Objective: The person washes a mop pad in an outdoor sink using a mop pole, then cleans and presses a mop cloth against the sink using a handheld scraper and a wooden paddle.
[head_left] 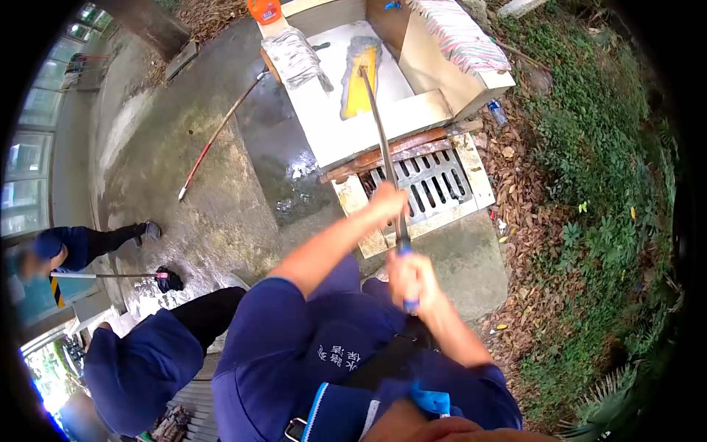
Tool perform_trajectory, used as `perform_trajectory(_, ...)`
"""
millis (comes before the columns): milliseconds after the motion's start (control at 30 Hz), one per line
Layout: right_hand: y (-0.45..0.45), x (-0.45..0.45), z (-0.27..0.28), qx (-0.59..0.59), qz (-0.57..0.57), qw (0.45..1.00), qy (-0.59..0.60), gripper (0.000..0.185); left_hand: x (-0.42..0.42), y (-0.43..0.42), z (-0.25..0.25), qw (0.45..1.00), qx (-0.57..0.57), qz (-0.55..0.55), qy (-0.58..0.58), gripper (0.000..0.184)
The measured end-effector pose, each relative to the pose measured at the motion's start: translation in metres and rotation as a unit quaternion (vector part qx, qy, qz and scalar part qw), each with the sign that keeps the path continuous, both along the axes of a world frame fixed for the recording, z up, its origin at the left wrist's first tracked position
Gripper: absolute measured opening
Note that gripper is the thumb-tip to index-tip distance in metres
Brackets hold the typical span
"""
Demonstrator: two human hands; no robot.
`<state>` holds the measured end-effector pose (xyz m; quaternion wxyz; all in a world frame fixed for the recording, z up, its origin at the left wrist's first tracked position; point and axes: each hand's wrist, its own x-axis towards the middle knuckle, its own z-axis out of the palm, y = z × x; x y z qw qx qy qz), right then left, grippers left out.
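Observation:
Both of my hands grip the long pole of a flat mop point(382, 136), which slants away from me into a tiled washing basin point(353, 140). My left hand point(388, 204) is closed around the metal shaft, farther along. Nearer my body, my right hand point(411, 280) wraps the blue grip at the pole's end. The mop's yellow plate with its grey fringed pad point(361, 85) lies tilted against the white basin floor. Whether water stands in the basin I cannot tell.
A metal drain grate point(431, 188) lies before the basin. Grey cloth point(297, 59) and striped cloth point(464, 37) drape its walls, near an orange container point(264, 10). A red pole point(221, 136) leans at left. Two people point(147, 368) stand left; leaves and plants point(589, 221) border the right.

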<state>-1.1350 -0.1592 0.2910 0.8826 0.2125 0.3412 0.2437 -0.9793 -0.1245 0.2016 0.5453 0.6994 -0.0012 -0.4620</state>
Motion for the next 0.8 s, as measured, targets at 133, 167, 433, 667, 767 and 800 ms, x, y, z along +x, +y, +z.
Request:
perform_trajectory(133,0.003,0.051,-0.049,-0.106,-0.062,0.989,-0.082,0.008,0.052,-0.007,-0.046,0.998,-0.015,0.040,-0.041,0.032)
perform_trajectory(167,0.011,0.040,-0.040,-0.172,-0.064,0.980,-0.077,0.009,0.045,0.000,-0.045,0.997,-0.043,0.037,-0.045,0.034)
perform_trajectory(433,0.024,-0.040,0.003,-0.150,0.149,0.977,0.003,0.016,-0.048,0.045,-0.001,0.987,-0.079,0.047,0.130,0.023)
perform_trajectory(667,0.011,0.002,0.013,-0.146,0.017,0.989,-0.006,0.010,-0.001,0.019,0.012,0.996,-0.043,0.075,0.010,0.035)
perform_trajectory(767,0.033,-0.077,0.043,-0.096,0.045,0.994,-0.026,0.014,-0.064,0.047,0.077,0.995,-0.076,0.013,0.061,0.033)
perform_trajectory(800,0.030,-0.080,0.056,-0.111,0.056,0.992,-0.019,0.015,-0.080,0.045,0.072,0.989,-0.103,0.055,0.093,0.032)
